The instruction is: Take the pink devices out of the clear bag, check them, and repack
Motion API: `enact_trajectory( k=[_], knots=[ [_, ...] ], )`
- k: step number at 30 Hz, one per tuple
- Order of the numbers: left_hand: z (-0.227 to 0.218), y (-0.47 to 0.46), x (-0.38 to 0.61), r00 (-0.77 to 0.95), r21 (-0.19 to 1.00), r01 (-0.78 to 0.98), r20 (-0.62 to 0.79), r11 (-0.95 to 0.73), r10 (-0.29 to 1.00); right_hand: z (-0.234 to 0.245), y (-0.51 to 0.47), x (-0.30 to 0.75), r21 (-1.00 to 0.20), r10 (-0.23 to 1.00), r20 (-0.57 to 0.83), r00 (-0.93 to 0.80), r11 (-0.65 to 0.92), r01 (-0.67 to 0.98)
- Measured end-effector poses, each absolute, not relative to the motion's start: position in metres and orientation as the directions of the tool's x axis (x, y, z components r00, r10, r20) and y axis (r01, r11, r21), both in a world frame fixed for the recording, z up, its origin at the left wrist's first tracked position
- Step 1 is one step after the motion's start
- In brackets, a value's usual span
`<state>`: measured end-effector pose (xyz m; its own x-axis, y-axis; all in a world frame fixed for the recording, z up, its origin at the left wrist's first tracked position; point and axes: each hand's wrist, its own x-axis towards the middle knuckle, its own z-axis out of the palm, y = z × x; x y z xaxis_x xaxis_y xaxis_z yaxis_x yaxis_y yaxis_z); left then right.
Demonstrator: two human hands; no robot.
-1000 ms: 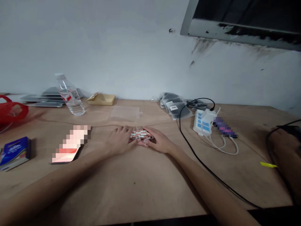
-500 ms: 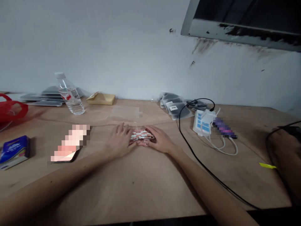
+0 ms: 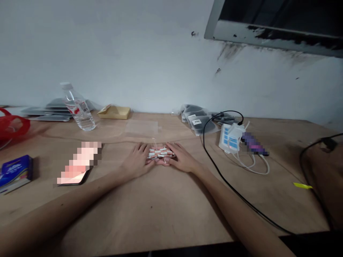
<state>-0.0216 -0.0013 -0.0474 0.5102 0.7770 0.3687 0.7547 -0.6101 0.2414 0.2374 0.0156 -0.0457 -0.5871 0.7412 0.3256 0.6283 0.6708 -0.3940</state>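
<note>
Head view: the left hand [image 3: 138, 159] and the right hand [image 3: 181, 159] lie palm-down on the wooden table [image 3: 160, 214], one at each side of a small pile of red-and-white pieces [image 3: 160, 153]. The fingers are spread and loose. Nothing is clenched and nothing is lifted; the hands only hem the pile in, and the thumbs nearly meet at its near edge. The pile sits between the fingertips, touching both hands, approx. in the middle of the gap. To gather it well, I judge the palms should stay low on the wood and press inward evenly, so no piece slips under a finger. Left of the pile lies a phone [image 3: 77, 167], further left and behind it a water bottle [image 3: 77, 109]. Right of the pile are a black cable [image 3: 222, 178] & a white charger block [image 3: 229, 137].
</note>
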Motion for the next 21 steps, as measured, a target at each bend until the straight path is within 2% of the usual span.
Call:
enact_trajectory(
  k=[4, 8, 11, 13, 15, 17, 19, 21],
  knots=[
    [-0.05, 0.0, -0.017, 0.499, 0.252, 0.748, 0.396, -0.614, 0.771, -0.041, 0.014, 0.236, -0.45, 0.784, 0.335, -0.523, 0.621, 0.642],
    [-0.051, 0.003, -0.009, 0.515, 0.291, 0.72, 0.383, -0.63, 0.767, -0.041, 0.011, 0.225, -0.438, 0.708, 0.432, -0.559, 0.707, 0.555],
    [-0.045, 0.009, -0.01, 0.483, 0.426, 0.692, 0.325, -0.582, 0.813, -0.041, 0.01, 0.219, -0.364, 0.634, 0.423, -0.648, 0.773, 0.519],
    [-0.039, 0.015, -0.015, 0.409, 0.536, 0.686, 0.275, -0.492, 0.87, -0.04, 0.011, 0.221, -0.339, 0.627, 0.398, -0.67, 0.779, 0.527],
    [-0.034, 0.024, -0.023, 0.34, 0.58, 0.684, 0.284, -0.443, 0.896, -0.036, 0.013, 0.226, -0.334, 0.632, 0.377, -0.677, 0.775, 0.537],
    [-0.031, 0.033, -0.031, 0.313, 0.539, 0.703, 0.351, -0.464, 0.882, -0.032, 0.015, 0.235, -0.334, 0.628, 0.364, -0.688, 0.778, 0.533],
    [-0.031, 0.041, -0.038, 0.312, 0.43, 0.769, 0.394, -0.473, 0.865, -0.027, 0.016, 0.245, -0.337, 0.618, 0.355, -0.702, 0.785, 0.52],
    [-0.032, 0.046, -0.044, 0.314, 0.308, 0.853, 0.344, -0.422, 0.885, -0.021, 0.016, 0.252, -0.343, 0.619, 0.351, -0.703, 0.783, 0.518]
  ],
)
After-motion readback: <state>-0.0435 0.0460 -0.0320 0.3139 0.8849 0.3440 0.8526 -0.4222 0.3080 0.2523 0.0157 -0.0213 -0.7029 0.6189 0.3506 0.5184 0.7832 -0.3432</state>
